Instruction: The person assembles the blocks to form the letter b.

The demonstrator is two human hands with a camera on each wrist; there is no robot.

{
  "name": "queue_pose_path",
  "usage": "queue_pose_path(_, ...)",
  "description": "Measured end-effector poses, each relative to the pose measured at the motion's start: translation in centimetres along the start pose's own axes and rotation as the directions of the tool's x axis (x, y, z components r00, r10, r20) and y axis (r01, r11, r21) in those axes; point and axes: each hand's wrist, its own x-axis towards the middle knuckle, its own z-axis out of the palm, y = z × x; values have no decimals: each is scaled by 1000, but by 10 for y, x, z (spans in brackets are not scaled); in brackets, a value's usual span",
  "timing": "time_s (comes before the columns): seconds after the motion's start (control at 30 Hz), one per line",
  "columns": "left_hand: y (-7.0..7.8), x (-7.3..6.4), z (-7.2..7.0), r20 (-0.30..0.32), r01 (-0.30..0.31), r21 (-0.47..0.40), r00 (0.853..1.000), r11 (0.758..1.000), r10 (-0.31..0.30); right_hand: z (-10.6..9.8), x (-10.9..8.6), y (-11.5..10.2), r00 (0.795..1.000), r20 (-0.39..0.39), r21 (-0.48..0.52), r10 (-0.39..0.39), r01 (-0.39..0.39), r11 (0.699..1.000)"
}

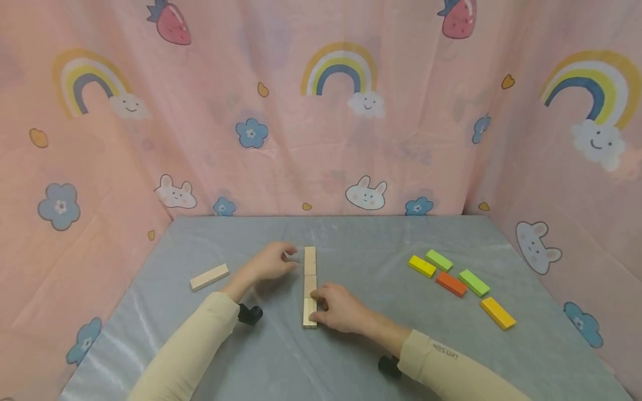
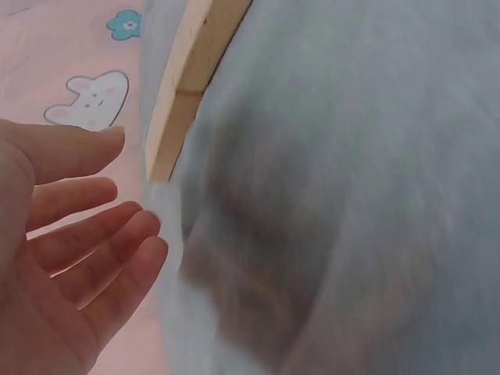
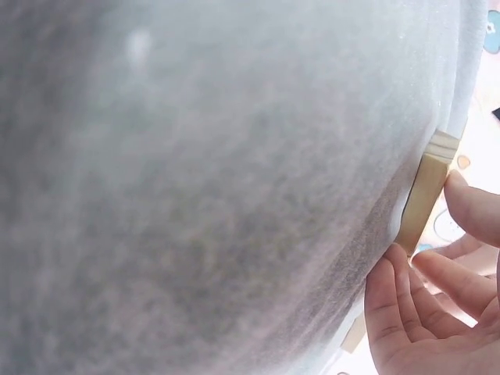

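Plain wooden blocks lie end to end in a straight row on the grey cloth: a far block (image 1: 310, 260), a middle block (image 1: 307, 286) and a near block (image 1: 310, 312). My right hand (image 1: 343, 309) holds the near block from the right, thumb by its near end and fingers by the other; this wooden block (image 3: 426, 199) shows its end grain in the right wrist view. Left of the far block, my left hand (image 1: 271, 260) hovers with relaxed fingers, apart from the row. In the left wrist view that hand (image 2: 78, 242) holds nothing.
A loose wooden block (image 1: 209, 277) lies at the left. On the right are a yellow block (image 1: 422, 266), two green blocks (image 1: 439, 260), an orange-red block (image 1: 451, 284) and an amber block (image 1: 497, 313). A pink patterned curtain (image 1: 321, 156) surrounds the grey table (image 1: 361, 356).
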Motion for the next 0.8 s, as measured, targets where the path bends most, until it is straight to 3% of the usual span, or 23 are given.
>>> queue_pose_path(0.27,-11,-22,-28,-20,-8,70,1000,998,9,0,0,1,1000,3,-14,-4,4,1000)
queue_pose_path(0.57,-39,-45,-49,-97,-22,38,995,999,25,1,-1,1,1000,-11,-15,-23,23,1000)
queue_pose_path(0.8,-58,-67,-62,-149,42,-20,988,999,-44,1,-2,0,1000,-6,-24,-9,9,1000)
